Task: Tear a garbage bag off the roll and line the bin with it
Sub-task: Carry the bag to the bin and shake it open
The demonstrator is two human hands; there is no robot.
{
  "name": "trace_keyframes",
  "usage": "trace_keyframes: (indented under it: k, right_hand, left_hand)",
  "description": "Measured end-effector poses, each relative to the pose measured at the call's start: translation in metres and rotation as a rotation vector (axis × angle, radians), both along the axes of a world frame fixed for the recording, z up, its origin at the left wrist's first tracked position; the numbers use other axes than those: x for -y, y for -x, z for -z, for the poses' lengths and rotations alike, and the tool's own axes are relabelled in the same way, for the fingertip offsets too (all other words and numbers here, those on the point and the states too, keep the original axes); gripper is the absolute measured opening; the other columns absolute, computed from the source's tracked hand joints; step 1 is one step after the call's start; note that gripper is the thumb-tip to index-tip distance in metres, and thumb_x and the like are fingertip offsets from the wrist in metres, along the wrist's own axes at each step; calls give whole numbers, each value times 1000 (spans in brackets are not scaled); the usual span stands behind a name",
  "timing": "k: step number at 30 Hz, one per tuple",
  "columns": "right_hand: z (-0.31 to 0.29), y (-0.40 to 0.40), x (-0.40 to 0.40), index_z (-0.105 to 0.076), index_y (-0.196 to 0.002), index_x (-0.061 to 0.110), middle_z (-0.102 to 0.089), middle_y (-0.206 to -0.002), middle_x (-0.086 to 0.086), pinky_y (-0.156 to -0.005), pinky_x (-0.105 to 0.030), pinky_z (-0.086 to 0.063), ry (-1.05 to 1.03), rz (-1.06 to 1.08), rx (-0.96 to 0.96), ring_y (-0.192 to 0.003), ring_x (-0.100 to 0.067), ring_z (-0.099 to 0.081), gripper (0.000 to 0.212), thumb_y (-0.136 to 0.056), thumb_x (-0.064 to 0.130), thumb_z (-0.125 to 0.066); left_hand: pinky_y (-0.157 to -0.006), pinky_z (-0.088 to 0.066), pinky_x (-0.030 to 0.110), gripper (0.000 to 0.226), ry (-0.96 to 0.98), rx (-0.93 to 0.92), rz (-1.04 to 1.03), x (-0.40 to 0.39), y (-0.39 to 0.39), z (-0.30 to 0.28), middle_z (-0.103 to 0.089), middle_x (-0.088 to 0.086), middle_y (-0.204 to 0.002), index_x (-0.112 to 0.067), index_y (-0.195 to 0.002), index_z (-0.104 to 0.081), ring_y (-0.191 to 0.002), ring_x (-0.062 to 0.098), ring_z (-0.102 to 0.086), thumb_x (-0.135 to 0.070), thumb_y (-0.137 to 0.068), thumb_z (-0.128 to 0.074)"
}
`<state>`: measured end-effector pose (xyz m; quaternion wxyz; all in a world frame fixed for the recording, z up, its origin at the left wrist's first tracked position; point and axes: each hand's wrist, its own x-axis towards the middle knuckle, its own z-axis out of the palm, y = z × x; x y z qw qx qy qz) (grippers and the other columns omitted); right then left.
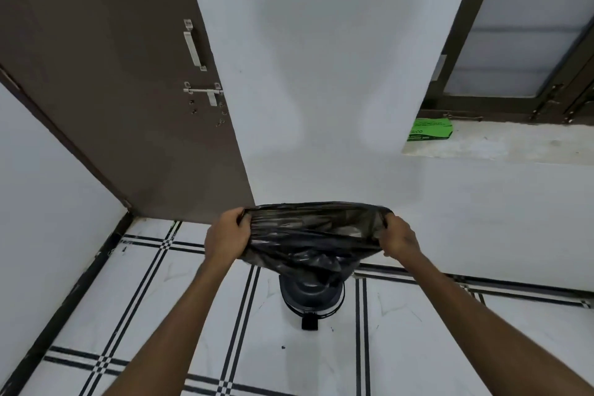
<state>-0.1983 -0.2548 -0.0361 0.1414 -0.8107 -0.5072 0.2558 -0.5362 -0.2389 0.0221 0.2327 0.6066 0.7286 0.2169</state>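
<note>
Left hand [226, 236] grips one side of the black garbage bag [308, 235], fingers curled into the plastic, and the right hand [398, 239] clutches the opposite side, so the mouth is stretched wide between them. Bag hangs in the air directly above the dark bin [311, 294], its lower folds drooping to the rim, possibly touching. Bin stands on the tiled floor [193, 315]. Up on the window ledge [514, 145] lies a green packet [429, 129].

Home room corner — brown door [122, 80], tiled floor [199, 315], window sill [501, 145].
</note>
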Motion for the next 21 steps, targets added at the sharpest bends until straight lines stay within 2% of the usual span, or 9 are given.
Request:
trace_keyframes:
  k: [3, 6, 8, 10, 12, 14, 17, 19, 21]
  right_hand:
    - [-3, 10, -1, -51, -118, 16, -60, -115, -7, -79, -41, -56, 160, -249, 185, -95, -33, -65, 35, -83, 14, -50]
    - [-11, 14, 2, -52, -126, 20, -61, -124, -6, -89, -38, -50, 176, -440, 348, -110, -30, -60, 40, -87, 11, -48]
    - [-20, 16, 6, -59, -103, 19, -65, -116, -7, -85, -34, -49, 164, -480, 450, -105, -29, -62, 26, -87, 5, -45]
    - [-28, 20, 8, -51, -82, 20, -67, -107, -7, -77, -33, -47, 159, -468, 545, -97, -29, -64, 17, -87, 6, -43]
    - [-31, 21, 8, -59, -85, 17, -69, -98, -6, -70, -31, -47, 113, -372, 564, -86, -28, -65, 15, -89, 19, -45]
    - [-31, 17, 7, -65, -80, 14, -68, -81, -5, -64, -30, -46, 57, -136, 394, -72, -26, -62, 30, -86, 39, -48]
    - [-33, 3, 9, -62, -76, 16, -68, -72, -5, -64, -32, -55, -19, 190, 122, -65, -26, -66, 33, -78, 49, -57]
    - [-28, -8, 9, -61, -94, 15, -70, -83, -8, -61, -36, -61, -50, 284, -128, -67, -25, -70, 24, -79, 32, -69]
    - [-25, -12, 9, -58, -108, 10, -69, -95, -11, -58, -35, -61, 18, 233, -375, -73, -24, -69, 28, -82, 12, -68]
  left_hand:
    - [-73, -49, 36, 22, 25, -63, -20, -12, 31, 12, -71, 7, -89, -21, -94, -71, -86, 35, -66, -27, -98, -50]
    - [-66, -58, 36, 26, 128, 485, -140, -27, 54, 11, -71, 11, -88, -20, -84, -69, -73, 25, -68, -15, -101, -50]
    - [-58, -57, 28, 27, 215, 821, -255, -33, 61, 3, -67, 6, -84, -19, -84, -66, -71, 16, -64, -12, -103, -47]
    - [-58, -51, 25, 27, 237, 905, -276, -39, 65, 0, -64, 1, -80, -19, -85, -65, -69, 11, -59, -13, -103, -47]
    - [-55, -47, 24, 27, 222, 901, -220, -42, 66, -3, -63, 1, -78, -20, -85, -66, -64, 8, -58, -14, -103, -46]
    - [-47, -47, 21, 27, 127, 741, -63, -44, 67, -1, -64, 0, -74, -20, -86, -67, -53, 4, -60, -10, -102, -47]
    - [-57, -48, 27, 29, -60, 202, 331, -48, 70, 8, -67, -4, -72, -23, -89, -71, -61, 12, -63, 0, -91, -54]
    - [-63, -41, 29, 27, -166, -105, 504, -45, 64, 13, -70, -1, -82, -20, -94, -73, -75, 21, -63, 1, -85, -58]
    - [-63, -39, 31, 24, -243, -263, 507, -41, 55, 13, -70, 2, -88, -18, -96, -73, -82, 26, -64, -2, -84, -60]
